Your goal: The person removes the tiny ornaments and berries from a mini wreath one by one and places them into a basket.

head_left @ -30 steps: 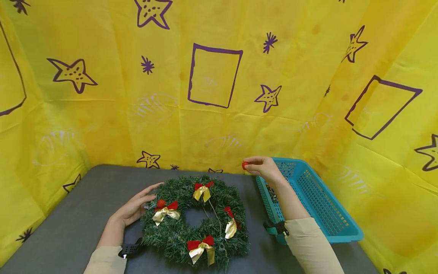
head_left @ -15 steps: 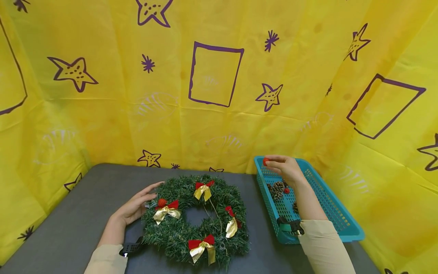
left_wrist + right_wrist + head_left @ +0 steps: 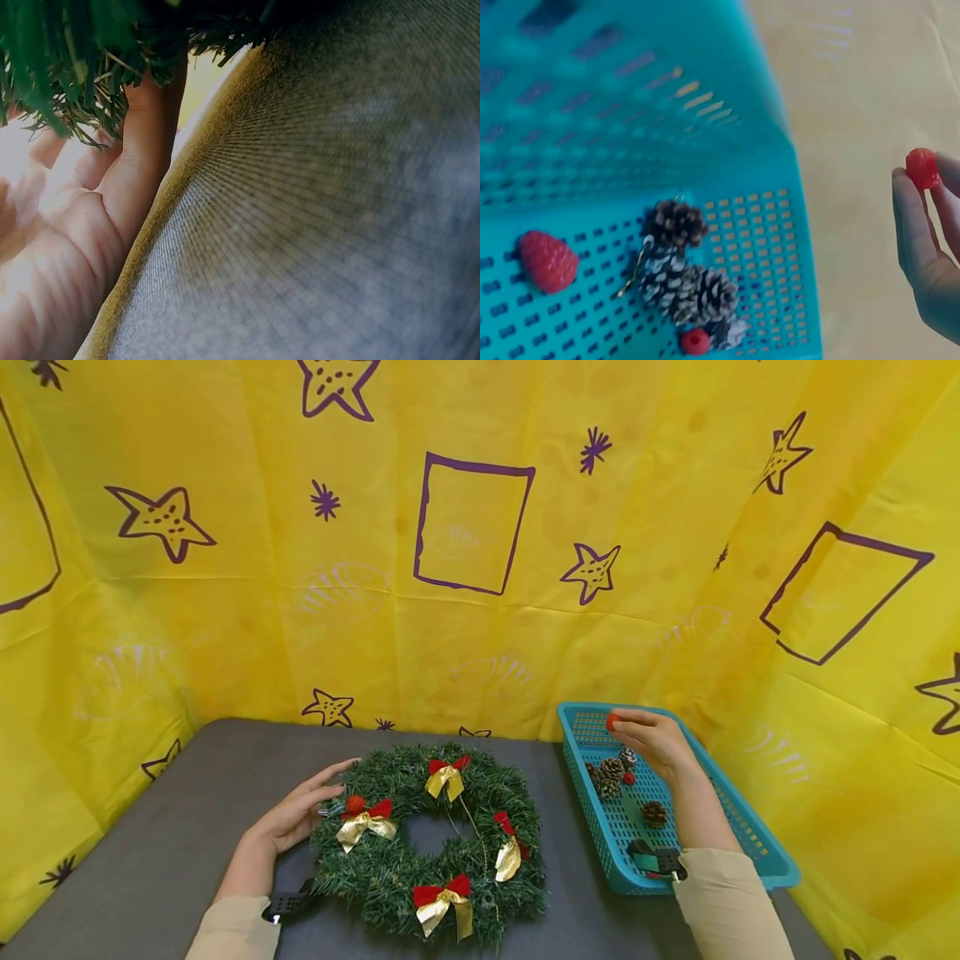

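Note:
A green artificial wreath [image 3: 375, 878] with red-and-gold bows lies on the grey table. My left hand [image 3: 294, 814] rests against its left edge in the head view, fingers fairly straight. In the left wrist view the fingertips go out of sight among the green needles [image 3: 90, 75]. At the right, my right hand [image 3: 652, 742] is above the far part of a turquoise plastic basket [image 3: 597, 827]. Its thumb and fingers pinch a red artificial raspberry [image 3: 922, 168]. A similar red berry [image 3: 356, 804] sits by the wreath's left bow.
Several pine cones [image 3: 676, 281], some white-tipped, lie in the basket. Near them are a larger raspberry [image 3: 549, 261] and a small red berry [image 3: 695, 341]. A yellow patterned cloth [image 3: 472, 652] hangs behind the table and along both sides.
My right hand has moved right, from beside the basket's far left corner to over its inside, still pinching the raspberry. The left hand and wreath have stayed in place.

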`<state>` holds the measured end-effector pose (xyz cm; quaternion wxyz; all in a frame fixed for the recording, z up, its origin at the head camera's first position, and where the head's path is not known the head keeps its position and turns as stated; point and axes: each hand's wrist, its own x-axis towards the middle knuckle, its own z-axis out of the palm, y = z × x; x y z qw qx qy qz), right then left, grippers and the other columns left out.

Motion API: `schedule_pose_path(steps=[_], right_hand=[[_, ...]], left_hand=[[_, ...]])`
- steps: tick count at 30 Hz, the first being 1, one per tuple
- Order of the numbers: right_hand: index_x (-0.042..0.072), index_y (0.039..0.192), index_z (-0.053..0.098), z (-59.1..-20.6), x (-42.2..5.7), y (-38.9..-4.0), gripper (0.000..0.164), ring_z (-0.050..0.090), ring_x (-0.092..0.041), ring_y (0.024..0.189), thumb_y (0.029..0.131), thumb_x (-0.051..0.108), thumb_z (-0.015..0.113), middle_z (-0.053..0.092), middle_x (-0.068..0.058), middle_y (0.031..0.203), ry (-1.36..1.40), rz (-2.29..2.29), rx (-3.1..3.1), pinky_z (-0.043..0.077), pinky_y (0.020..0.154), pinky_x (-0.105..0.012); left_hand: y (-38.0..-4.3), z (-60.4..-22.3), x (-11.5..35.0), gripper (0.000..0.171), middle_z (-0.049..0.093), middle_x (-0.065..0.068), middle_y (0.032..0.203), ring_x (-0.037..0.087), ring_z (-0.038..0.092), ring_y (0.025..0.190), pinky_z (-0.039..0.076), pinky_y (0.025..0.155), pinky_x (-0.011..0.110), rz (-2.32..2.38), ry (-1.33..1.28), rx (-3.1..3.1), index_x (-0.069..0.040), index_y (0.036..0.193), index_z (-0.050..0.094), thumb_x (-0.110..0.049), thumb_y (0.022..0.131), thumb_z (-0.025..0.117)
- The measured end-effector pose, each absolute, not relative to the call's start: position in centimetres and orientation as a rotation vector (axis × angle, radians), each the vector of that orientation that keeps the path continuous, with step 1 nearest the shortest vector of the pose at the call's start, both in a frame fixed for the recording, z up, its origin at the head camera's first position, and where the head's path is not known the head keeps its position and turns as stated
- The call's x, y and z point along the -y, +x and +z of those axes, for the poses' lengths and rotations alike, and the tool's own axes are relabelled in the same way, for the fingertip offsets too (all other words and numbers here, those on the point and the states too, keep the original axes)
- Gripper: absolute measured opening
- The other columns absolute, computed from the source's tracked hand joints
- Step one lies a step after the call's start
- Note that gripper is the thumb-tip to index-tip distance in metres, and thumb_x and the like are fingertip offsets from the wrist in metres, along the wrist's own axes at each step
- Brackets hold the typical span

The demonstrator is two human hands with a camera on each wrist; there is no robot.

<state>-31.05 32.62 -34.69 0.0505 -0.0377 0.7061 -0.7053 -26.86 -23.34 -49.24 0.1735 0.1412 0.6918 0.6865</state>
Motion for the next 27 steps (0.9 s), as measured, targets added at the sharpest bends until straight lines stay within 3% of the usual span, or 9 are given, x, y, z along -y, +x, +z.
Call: schedule_pose_path(steps=[4,7,11,19,27], right_hand=[[0.010,0.120,0.069,-35.3,-33.7,-31.1,0.027,0.071,-0.002,0.096,0.096,0.003,0.062,0.072,0.010,0.101,-0.081,-2.180,-2.117,0.054,0.091,-0.018],[0.008,0.122,0.067,-35.8,-34.4,-31.1,0.028,0.071,-0.002,0.095,0.096,0.002,0.061,0.072,0.010,0.100,-0.068,-2.191,-2.092,0.054,0.090,-0.018],[0.009,0.120,0.068,-36.0,-35.1,-31.1,0.027,0.072,-0.002,0.093,0.095,0.001,0.061,0.073,0.010,0.097,-0.052,-2.201,-2.084,0.054,0.092,-0.020],[0.025,0.090,0.074,-36.4,-36.4,-31.1,0.031,0.072,-0.001,0.089,0.095,-0.002,0.060,0.074,0.010,0.092,0.014,-2.226,-2.047,0.055,0.089,-0.018],[0.026,0.086,0.075,-37.1,-38.1,-31.2,0.036,0.071,-0.002,0.087,0.096,-0.005,0.057,0.073,0.010,0.091,0.038,-2.223,-2.006,0.055,0.084,-0.017]], left_hand=[[-27.0,-49.4,23.4,0.061,-0.019,0.014,0.166,0.044,-0.018,0.151,0.030,0.093,0.029,1.923,0.400,-1.982,-0.019,0.161,0.014,-0.026,0.106,0.042],[-27.1,-49.5,23.4,0.061,-0.018,0.014,0.167,0.044,-0.018,0.151,0.027,0.097,0.033,1.908,0.395,-1.998,-0.020,0.161,0.015,-0.027,0.106,0.042],[-27.1,-49.5,23.4,0.061,-0.018,0.015,0.166,0.044,-0.017,0.151,0.029,0.094,0.031,1.910,0.408,-2.001,-0.020,0.161,0.015,-0.027,0.106,0.042],[-27.2,-49.5,23.4,0.061,-0.017,0.014,0.167,0.043,-0.017,0.151,0.028,0.097,0.032,1.909,0.397,-2.011,-0.020,0.160,0.016,-0.027,0.106,0.043],[-27.2,-49.7,23.4,0.061,-0.016,0.014,0.167,0.044,-0.017,0.151,0.029,0.097,0.033,1.911,0.400,-2.005,-0.020,0.160,0.016,-0.027,0.106,0.043]])
